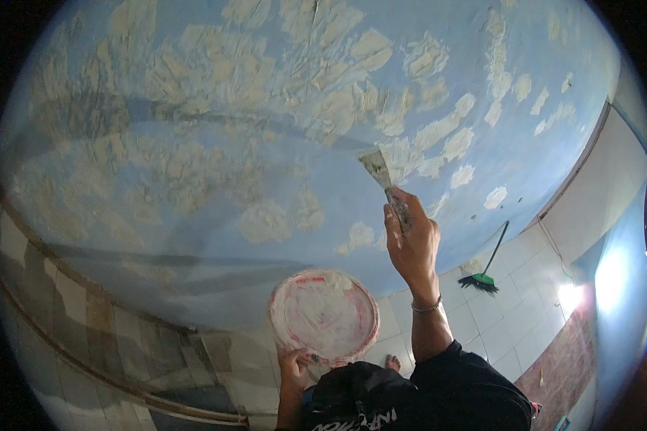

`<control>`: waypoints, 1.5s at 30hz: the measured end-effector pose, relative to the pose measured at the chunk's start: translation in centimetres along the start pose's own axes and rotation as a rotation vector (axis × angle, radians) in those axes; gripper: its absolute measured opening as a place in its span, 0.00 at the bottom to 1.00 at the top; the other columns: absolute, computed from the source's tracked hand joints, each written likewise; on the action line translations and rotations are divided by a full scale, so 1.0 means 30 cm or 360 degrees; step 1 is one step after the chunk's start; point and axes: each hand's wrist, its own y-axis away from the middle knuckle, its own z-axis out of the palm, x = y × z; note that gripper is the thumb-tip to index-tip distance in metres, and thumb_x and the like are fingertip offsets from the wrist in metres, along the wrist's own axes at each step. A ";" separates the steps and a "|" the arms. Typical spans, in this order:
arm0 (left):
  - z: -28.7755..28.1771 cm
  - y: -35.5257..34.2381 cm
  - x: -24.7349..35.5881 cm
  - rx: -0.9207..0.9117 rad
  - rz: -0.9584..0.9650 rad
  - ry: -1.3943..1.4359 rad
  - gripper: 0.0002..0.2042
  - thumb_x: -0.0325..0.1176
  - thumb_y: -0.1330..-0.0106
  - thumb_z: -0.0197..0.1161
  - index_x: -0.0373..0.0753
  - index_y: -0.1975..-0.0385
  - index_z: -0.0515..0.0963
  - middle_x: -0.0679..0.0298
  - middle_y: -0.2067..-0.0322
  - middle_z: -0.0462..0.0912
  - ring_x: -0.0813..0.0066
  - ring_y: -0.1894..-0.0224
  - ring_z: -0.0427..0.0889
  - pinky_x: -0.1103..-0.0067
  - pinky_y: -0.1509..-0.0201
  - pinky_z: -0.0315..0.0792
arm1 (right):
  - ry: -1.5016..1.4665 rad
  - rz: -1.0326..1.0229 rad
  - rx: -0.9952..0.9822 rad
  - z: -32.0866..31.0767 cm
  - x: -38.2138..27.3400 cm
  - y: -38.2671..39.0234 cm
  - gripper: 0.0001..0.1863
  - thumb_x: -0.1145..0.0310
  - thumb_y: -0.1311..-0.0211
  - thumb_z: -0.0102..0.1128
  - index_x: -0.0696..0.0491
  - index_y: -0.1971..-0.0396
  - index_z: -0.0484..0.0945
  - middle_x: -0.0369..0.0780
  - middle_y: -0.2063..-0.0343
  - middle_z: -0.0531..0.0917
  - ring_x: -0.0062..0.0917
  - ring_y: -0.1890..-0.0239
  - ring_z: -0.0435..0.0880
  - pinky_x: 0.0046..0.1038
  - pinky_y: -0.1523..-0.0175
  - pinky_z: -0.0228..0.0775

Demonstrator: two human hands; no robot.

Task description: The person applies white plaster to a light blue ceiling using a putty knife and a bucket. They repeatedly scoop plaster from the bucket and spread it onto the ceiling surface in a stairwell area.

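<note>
My right hand [412, 241] is closed round the handle of a putty knife [375, 167], its flat blade raised in front of the blue wall [216, 233]. Whether the blade touches the wall I cannot tell. Pale filler patches [266, 220] cover much of that wall, thickest at the upper left. Lower down, my left hand [292, 365] grips the near left rim of a round, shallow lid [325, 316]. White paste is smeared over the lid, with pinkish red showing through near its edge.
A broom [479, 281] with a green head leans at the wall's foot on the right. A bright lamp [571, 296] shines beyond it, over white floor tiles [510, 298]. Wooden strips [144, 394] run along the lower left. My bare foot [393, 362] shows below.
</note>
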 end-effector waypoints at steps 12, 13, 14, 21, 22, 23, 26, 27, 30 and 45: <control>0.070 -0.012 0.037 0.0233 -0.0149 0.0395 0.29 0.19 0.48 0.64 0.34 0.41 0.68 0.61 0.70 0.82 0.71 0.78 0.81 0.77 0.73 0.78 | -0.0038 0.0021 0.0249 0.153 0.235 -0.134 0.19 0.68 0.26 0.58 0.55 0.39 0.71 0.50 0.67 0.88 0.25 0.76 0.87 0.27 0.74 0.77; 0.069 -0.008 0.035 0.0255 -0.0155 0.0460 0.30 0.19 0.47 0.63 0.34 0.40 0.67 0.61 0.69 0.81 0.71 0.78 0.81 0.78 0.74 0.78 | 0.0101 0.0174 0.0120 0.154 0.227 -0.103 0.19 0.68 0.26 0.58 0.55 0.39 0.72 0.50 0.67 0.88 0.25 0.77 0.87 0.27 0.74 0.77; 0.074 -0.008 0.033 0.0262 -0.0168 0.0509 0.31 0.19 0.47 0.63 0.33 0.39 0.66 0.61 0.68 0.81 0.71 0.78 0.80 0.78 0.75 0.77 | -0.0003 -0.0120 0.0333 0.153 0.212 -0.073 0.19 0.68 0.26 0.58 0.56 0.40 0.72 0.50 0.69 0.89 0.27 0.77 0.88 0.29 0.74 0.78; 0.103 -0.012 0.062 0.0220 -0.0134 0.0591 0.34 0.19 0.47 0.64 0.33 0.36 0.65 0.59 0.61 0.83 0.69 0.75 0.83 0.78 0.71 0.80 | -0.0317 0.0059 0.0457 0.029 0.140 -0.101 0.17 0.67 0.23 0.54 0.58 0.41 0.73 0.42 0.70 0.88 0.16 0.72 0.82 0.21 0.71 0.70; 0.097 -0.008 0.067 0.0155 -0.0160 0.0568 0.36 0.18 0.47 0.61 0.35 0.33 0.63 0.57 0.52 0.78 0.64 0.62 0.80 0.73 0.58 0.76 | -0.0285 0.0096 0.0460 0.033 0.134 -0.132 0.16 0.67 0.22 0.53 0.58 0.42 0.73 0.44 0.70 0.88 0.17 0.75 0.83 0.22 0.73 0.70; 0.090 -0.003 0.070 0.0088 -0.0184 0.0547 0.38 0.17 0.47 0.59 0.37 0.30 0.61 0.56 0.44 0.74 0.59 0.49 0.76 0.67 0.45 0.73 | -0.0241 0.0053 0.0443 0.041 0.124 -0.146 0.16 0.67 0.23 0.54 0.57 0.42 0.73 0.43 0.74 0.86 0.19 0.78 0.81 0.24 0.76 0.69; 0.082 -0.009 0.056 0.0029 -0.0132 0.0458 0.40 0.17 0.47 0.56 0.39 0.28 0.59 0.54 0.35 0.71 0.54 0.36 0.74 0.61 0.31 0.69 | 0.0037 0.0168 0.0272 0.079 0.069 -0.108 0.16 0.67 0.25 0.56 0.55 0.42 0.72 0.42 0.82 0.82 0.23 0.86 0.78 0.27 0.82 0.66; 0.079 -0.014 0.049 0.0036 -0.0096 0.0422 0.40 0.17 0.47 0.56 0.39 0.28 0.59 0.54 0.36 0.71 0.54 0.36 0.74 0.61 0.30 0.68 | -0.0037 0.0168 0.0243 0.084 0.043 -0.065 0.16 0.66 0.25 0.56 0.55 0.43 0.72 0.43 0.82 0.82 0.23 0.84 0.80 0.27 0.80 0.67; 0.065 -0.028 0.030 -0.0018 -0.0134 0.0580 0.40 0.16 0.47 0.55 0.40 0.28 0.58 0.54 0.36 0.71 0.53 0.35 0.73 0.59 0.31 0.68 | -0.0492 0.0363 0.0113 0.022 -0.007 0.030 0.18 0.64 0.25 0.57 0.54 0.41 0.73 0.35 0.82 0.79 0.16 0.84 0.73 0.23 0.79 0.60; 0.035 -0.028 0.029 0.0093 -0.0279 0.0360 0.33 0.19 0.47 0.55 0.36 0.35 0.64 0.56 0.49 0.76 0.58 0.48 0.81 0.67 0.51 0.81 | -0.1262 0.0540 -0.0405 -0.355 0.113 -0.019 0.24 0.66 0.33 0.69 0.67 0.44 0.77 0.41 0.77 0.85 0.24 0.78 0.87 0.20 0.82 0.72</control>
